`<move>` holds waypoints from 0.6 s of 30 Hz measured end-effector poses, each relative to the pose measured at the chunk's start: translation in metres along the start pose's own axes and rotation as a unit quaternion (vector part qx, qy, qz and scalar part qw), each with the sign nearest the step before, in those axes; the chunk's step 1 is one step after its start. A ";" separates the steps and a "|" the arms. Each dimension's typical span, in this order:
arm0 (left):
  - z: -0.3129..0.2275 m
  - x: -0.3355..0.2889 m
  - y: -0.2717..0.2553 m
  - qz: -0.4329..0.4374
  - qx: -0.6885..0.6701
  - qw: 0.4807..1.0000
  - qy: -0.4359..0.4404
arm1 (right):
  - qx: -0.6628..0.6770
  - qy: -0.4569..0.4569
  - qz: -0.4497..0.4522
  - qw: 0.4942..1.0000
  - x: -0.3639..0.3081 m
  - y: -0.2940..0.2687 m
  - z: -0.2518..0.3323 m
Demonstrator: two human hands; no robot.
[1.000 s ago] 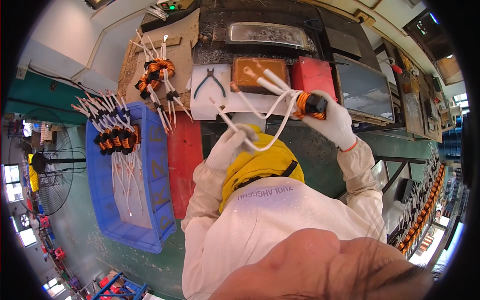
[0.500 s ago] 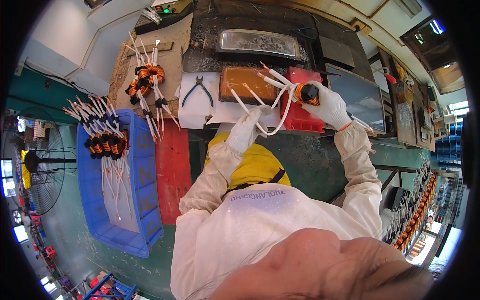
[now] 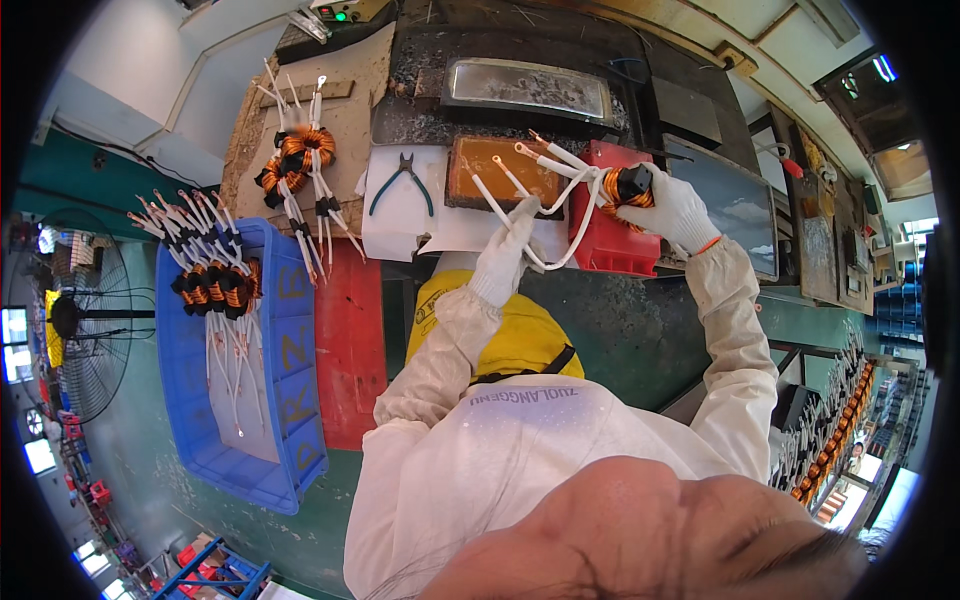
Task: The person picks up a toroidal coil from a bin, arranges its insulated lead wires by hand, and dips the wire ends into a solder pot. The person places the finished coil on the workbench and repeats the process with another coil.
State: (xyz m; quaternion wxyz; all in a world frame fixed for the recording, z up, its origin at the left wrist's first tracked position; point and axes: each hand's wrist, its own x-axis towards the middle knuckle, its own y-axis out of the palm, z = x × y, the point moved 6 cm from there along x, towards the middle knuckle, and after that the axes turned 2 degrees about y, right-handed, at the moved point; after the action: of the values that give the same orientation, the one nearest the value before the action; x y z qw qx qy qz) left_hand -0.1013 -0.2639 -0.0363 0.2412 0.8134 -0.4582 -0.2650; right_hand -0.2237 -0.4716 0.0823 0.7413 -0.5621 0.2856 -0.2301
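Observation:
My right hand (image 3: 675, 208), in a white glove, is shut on a copper-wound coil (image 3: 622, 187) with a black core, held above the red box (image 3: 610, 245). White-sleeved leads (image 3: 545, 165) fan out leftward from the coil. My left hand (image 3: 508, 245), also gloved, grips one of these leads near the orange pad (image 3: 495, 170). Green-handled pliers (image 3: 402, 182) lie on white paper to the left of both hands.
A blue tray (image 3: 285, 350) at the left holds several coils (image 3: 215, 285) with white leads. More coils (image 3: 300, 160) lie on cardboard at the back. A red panel (image 3: 350, 340) sits beside the tray. A fan (image 3: 75, 320) stands far left. A dark screen (image 3: 730, 205) is to the right.
Both hands with the coil have stayed together above the red box while the head view shifted; the leads now point more up and to the left.

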 end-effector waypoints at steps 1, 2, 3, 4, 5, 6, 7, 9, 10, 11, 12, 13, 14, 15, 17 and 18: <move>0.000 0.001 0.000 -0.002 0.023 1.000 0.014 | -0.004 -0.004 0.014 1.000 0.002 0.000 0.000; 0.002 0.000 0.000 -0.003 0.022 1.000 0.013 | -0.008 -0.008 0.027 1.000 0.004 0.000 0.001; 0.003 -0.001 -0.001 -0.006 0.030 0.999 0.023 | -0.008 -0.008 0.029 1.000 0.006 -0.001 0.002; 0.004 -0.003 -0.002 -0.010 0.037 0.999 0.032 | -0.023 -0.005 0.046 0.999 0.007 -0.002 0.006; 0.006 -0.003 -0.004 -0.011 0.036 0.999 0.031 | -0.037 -0.003 0.063 0.997 0.008 -0.001 0.009; 0.008 -0.002 -0.005 -0.004 0.035 0.999 0.030 | -0.038 -0.003 0.065 0.997 0.010 -0.002 0.011; 0.008 -0.003 -0.006 0.002 0.035 0.999 0.030 | -0.045 -0.014 0.060 0.997 0.012 -0.004 0.015; 0.010 -0.004 -0.009 -0.014 0.031 0.999 0.021 | -0.053 -0.026 0.057 0.997 0.014 -0.006 0.022; 0.011 -0.004 -0.010 -0.028 0.027 0.999 0.015 | -0.058 -0.028 0.064 0.996 0.015 -0.008 0.026; 0.011 -0.004 -0.010 -0.029 0.026 0.999 0.014 | -0.063 -0.030 0.070 0.995 0.016 -0.008 0.028; 0.011 -0.004 -0.011 -0.030 0.026 0.999 0.007 | -0.064 -0.030 0.072 0.995 0.017 -0.008 0.028; 0.012 -0.004 -0.011 -0.031 0.027 0.999 0.001 | -0.066 -0.031 0.073 0.995 0.017 -0.008 0.027; 0.012 -0.004 -0.011 -0.032 0.026 0.999 0.000 | -0.068 -0.033 0.074 0.994 0.018 -0.008 0.027; 0.012 -0.004 -0.011 -0.030 0.019 0.999 0.003 | -0.069 -0.033 0.074 0.994 0.018 -0.008 0.028; 0.011 -0.005 -0.012 -0.031 0.011 0.999 0.007 | -0.062 -0.025 0.093 0.993 0.019 -0.009 0.030; 0.012 -0.005 -0.014 -0.032 0.005 0.999 0.003 | -0.063 -0.027 0.094 0.993 0.020 -0.009 0.032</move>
State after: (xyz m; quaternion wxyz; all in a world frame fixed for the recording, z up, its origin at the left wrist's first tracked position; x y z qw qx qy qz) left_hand -0.1031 -0.2548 -0.0530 0.2301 0.8294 -0.4329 -0.2680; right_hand -0.1873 -0.4650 0.0941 0.7303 -0.5843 0.3307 -0.1262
